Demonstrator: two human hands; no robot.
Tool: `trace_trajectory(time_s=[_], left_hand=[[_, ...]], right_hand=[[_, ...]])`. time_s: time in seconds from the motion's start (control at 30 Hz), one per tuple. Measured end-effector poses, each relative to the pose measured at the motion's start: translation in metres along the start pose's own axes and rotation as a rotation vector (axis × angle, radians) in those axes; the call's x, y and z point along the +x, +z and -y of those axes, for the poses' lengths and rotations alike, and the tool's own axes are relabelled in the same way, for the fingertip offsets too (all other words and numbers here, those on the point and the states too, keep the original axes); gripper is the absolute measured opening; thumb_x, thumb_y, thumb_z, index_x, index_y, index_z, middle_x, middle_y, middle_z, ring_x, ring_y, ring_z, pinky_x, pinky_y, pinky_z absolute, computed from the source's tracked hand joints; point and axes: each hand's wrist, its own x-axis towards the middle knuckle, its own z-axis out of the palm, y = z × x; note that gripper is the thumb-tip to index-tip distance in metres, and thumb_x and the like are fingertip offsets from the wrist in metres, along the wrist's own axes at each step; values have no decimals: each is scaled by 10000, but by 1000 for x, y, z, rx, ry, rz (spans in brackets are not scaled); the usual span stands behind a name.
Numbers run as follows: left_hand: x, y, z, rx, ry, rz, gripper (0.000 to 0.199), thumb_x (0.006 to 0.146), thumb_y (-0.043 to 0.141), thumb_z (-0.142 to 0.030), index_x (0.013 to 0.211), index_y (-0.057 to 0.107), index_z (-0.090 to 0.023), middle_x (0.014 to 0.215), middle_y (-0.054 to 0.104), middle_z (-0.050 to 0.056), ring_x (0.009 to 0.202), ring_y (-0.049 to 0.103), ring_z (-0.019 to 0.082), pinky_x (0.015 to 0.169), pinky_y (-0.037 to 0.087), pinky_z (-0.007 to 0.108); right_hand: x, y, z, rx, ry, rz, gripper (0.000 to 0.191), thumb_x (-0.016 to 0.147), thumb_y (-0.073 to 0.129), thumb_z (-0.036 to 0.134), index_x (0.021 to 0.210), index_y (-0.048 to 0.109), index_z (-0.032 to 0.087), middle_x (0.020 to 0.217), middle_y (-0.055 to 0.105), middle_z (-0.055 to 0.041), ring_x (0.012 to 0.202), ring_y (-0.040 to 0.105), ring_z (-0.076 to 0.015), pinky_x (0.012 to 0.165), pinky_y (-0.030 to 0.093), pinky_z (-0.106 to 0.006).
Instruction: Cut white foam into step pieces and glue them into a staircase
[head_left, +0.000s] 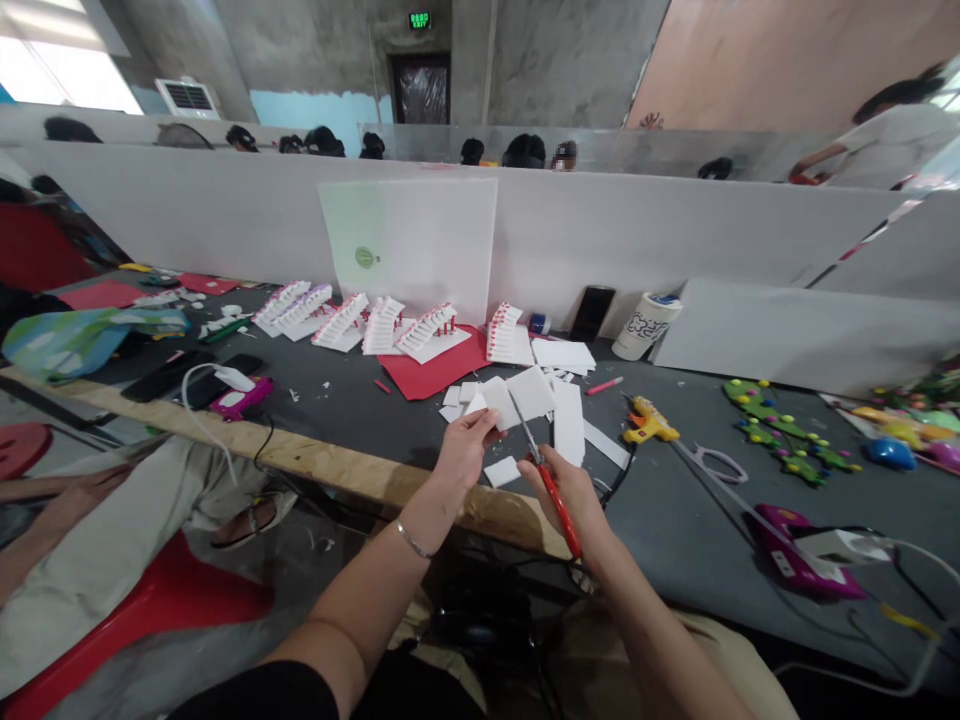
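My left hand (465, 447) pinches a small white board piece (493, 398) between thumb and fingers, just above the dark table. In my right hand (576, 488) are red-handled scissors (553, 492), their blades pointing away from me and lying along the right edge of that piece. Another white piece (532, 391) sits directly right of the blades; whether the two are still joined I cannot tell. Several loose white offcuts (502, 471) and a long white strip (568, 422) lie around my hands. Behind them stand several small white stair models (431, 330) with red dots.
A red sheet (420, 374) lies beneath some models. To the right are a yellow glue gun (649, 420), a paper cup (646, 326), a phone (592, 314) and a purple power strip (806, 552) with cables. Another person's legs (112, 540) are at left. A white partition (570, 230) closes the back.
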Motion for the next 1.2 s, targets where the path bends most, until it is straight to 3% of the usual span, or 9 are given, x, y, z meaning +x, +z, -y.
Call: trace_trajectory(time_s=[0.17,0.43,0.6,1.03,1.2], left_hand=[[-2,2,-2,-36,-2,-3,367,492,916,-383,625,684,-132,710,659,14,715,597,117,711,510,256],[-1,3,-4,-27,-8,12,366,469,922,-398,589,695,-136,687,651,16,702,572,112,666,507,227],[-4,4,1,-1,-23,37,364,486,916,-406,606,715,-126,683,642,23,678,561,116,649,508,240],[-1,3,11,-30,-70,8,328,494,913,-357,614,701,-137,697,673,29,688,595,128,708,525,260],[4,-8,21,32,-93,57,354,513,902,-399,620,704,-125,672,673,40,668,603,134,706,539,277]], right_hand=[[1,1,-1,25,-10,-18,491,840,455,699,801,591,228,541,550,17,520,478,-152,554,379,-258],[3,4,-6,42,-3,23,420,849,462,634,855,586,233,600,610,-2,543,546,-174,552,405,-268],[2,0,-4,69,12,66,393,864,438,624,813,539,248,541,558,30,484,512,-160,524,385,-262],[7,5,-6,67,-16,-43,498,834,455,720,715,522,242,494,513,36,467,418,-139,510,339,-267],[16,2,-20,96,28,-51,507,800,488,735,715,519,236,472,485,49,446,423,-129,470,335,-256]])
